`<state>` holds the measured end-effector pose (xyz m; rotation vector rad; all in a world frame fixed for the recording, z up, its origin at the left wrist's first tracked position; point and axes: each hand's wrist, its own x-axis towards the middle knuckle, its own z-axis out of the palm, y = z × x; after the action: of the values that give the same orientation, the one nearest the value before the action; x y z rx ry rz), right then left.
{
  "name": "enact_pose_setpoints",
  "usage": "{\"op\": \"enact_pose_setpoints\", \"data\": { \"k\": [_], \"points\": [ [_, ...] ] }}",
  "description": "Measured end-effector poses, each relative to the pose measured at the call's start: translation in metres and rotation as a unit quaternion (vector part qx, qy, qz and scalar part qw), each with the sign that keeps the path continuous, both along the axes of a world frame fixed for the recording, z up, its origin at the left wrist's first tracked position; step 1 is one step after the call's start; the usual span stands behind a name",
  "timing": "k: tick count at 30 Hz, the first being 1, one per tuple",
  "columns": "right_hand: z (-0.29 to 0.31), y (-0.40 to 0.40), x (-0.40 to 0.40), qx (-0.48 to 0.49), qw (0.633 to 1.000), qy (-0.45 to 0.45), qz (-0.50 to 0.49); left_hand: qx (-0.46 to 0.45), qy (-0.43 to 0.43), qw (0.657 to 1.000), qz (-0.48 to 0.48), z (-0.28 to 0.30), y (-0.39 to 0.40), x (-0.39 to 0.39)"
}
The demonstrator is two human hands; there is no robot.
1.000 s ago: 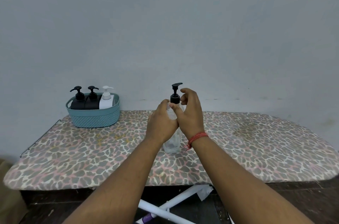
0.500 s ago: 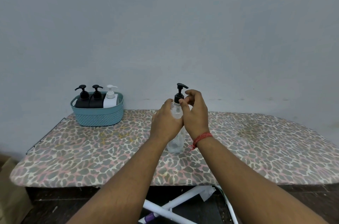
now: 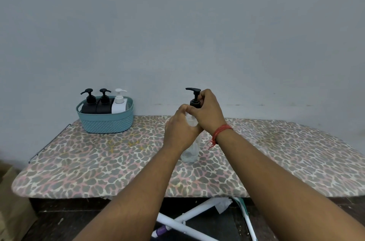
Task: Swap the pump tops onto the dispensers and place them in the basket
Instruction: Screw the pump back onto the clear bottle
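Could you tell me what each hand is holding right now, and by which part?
The left hand grips the clear bottle around its upper body. The right hand has its fingers on the black pump top, at its collar.

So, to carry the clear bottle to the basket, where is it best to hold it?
Probably round the body of the clear bottle, from the side. It stands upright, and the black pump on top is narrow with an overhanging spout, a poorer hold.
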<state>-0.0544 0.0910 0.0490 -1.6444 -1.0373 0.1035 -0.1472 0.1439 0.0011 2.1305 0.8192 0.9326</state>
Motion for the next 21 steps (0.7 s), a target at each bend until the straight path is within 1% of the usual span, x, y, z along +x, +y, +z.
{"op": "enact_pose_setpoints", "data": {
  "k": [2,4,6,8,11,14,15,18,19,21],
  "points": [
    [-0.001,-0.004,-0.002,0.009,0.999,0.020,0.039,-0.003,0.005,1.000,0.000,0.001,0.001,-0.001],
    [-0.003,-0.008,-0.003,0.020,0.994,0.062,0.087,0.002,0.010,1.000,0.003,0.001,0.000,-0.002],
    [-0.005,-0.009,-0.003,0.029,0.994,0.066,0.082,0.002,0.005,1.000,0.005,0.000,-0.001,-0.002],
    [-0.004,-0.007,-0.001,0.035,0.997,0.057,0.045,-0.003,0.003,1.000,0.002,0.000,-0.001,-0.001],
    [-0.002,-0.002,-0.006,0.025,0.999,0.042,-0.003,-0.001,0.008,1.000,-0.005,0.002,-0.002,-0.002],
    [-0.001,0.002,-0.013,0.004,0.999,0.026,-0.020,-0.012,0.008,1.000,-0.008,0.001,0.000,-0.002],
    [-0.002,0.003,-0.012,-0.003,1.000,0.026,-0.010,-0.017,0.006,1.000,-0.006,0.001,0.001,-0.003],
    [0.000,-0.006,-0.007,-0.016,0.995,0.068,0.071,-0.018,-0.004,1.000,-0.004,0.000,0.002,-0.001],
    [0.001,-0.008,-0.004,-0.017,0.994,0.069,0.083,-0.017,-0.007,1.000,-0.002,0.000,0.001,-0.001],
    [0.002,-0.009,0.002,-0.019,0.996,0.048,0.074,-0.016,-0.017,1.000,-0.004,-0.001,-0.001,0.001]
  ]
}}
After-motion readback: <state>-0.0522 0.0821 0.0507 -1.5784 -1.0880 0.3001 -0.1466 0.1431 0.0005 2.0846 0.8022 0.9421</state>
